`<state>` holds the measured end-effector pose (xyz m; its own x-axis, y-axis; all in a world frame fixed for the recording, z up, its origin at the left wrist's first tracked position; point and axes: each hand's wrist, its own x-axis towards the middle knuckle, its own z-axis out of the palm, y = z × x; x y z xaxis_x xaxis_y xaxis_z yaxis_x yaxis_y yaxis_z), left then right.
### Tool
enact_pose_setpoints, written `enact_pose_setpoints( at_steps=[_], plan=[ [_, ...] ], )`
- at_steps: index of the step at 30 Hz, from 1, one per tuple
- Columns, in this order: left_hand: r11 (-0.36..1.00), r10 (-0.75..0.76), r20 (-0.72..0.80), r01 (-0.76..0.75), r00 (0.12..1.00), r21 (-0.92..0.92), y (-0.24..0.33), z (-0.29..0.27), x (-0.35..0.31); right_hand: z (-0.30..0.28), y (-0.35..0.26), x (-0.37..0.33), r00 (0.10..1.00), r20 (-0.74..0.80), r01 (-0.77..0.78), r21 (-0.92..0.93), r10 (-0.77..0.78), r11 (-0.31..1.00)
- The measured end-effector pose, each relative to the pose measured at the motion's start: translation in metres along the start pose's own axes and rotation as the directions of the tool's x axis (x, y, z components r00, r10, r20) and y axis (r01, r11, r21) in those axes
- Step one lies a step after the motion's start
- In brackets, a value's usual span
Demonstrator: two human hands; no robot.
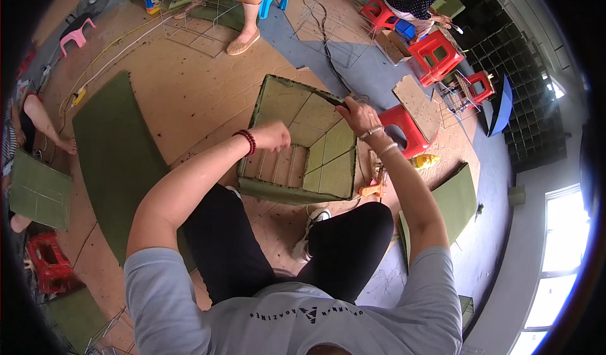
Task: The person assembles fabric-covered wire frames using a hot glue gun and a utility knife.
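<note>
Between my knees stands a green fabric-covered wire-frame box [297,194], its open side facing up. Thin wires line its walls, and through the bars at its bottom the brown floor covering shows. My left hand [273,136], a dark red bead bracelet at its wrist, is closed above the box's left part; what its fingers pinch, if anything, is too small to make out. At the far right corner my right hand [361,116] grips the box's dark-edged rim. Next to the box's near right corner is an orange glue gun [371,189].
Green fabric sheets [117,159] lie to the left, and another green panel [456,197] on the right. A red stool [404,131] with cardboard and a yellow bottle [424,161] stand beyond my right arm. Cables [325,33] cross the floor. Other people sit around, one near a wire frame [205,26].
</note>
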<state>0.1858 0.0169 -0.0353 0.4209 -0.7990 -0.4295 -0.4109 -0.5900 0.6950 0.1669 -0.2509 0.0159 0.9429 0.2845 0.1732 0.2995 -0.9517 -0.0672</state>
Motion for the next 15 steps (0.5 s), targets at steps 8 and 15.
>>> enact_pose_setpoints(
  at_steps=[8, 15],
  plan=[
    [-0.215, -0.531, -0.261, -0.426, 0.806, -0.879, -0.002, -0.031, 0.073, -0.004, -0.013, -0.054, 0.928, -0.045, -0.261, 0.632, 0.37, 0.729],
    [-0.121, -0.701, -0.374, -0.619, 0.606, -0.776, -0.063, -0.01, 0.106, -0.001, -0.009, -0.071, 0.927, -0.013, -0.275, 0.656, 0.375, 0.703]
  ],
)
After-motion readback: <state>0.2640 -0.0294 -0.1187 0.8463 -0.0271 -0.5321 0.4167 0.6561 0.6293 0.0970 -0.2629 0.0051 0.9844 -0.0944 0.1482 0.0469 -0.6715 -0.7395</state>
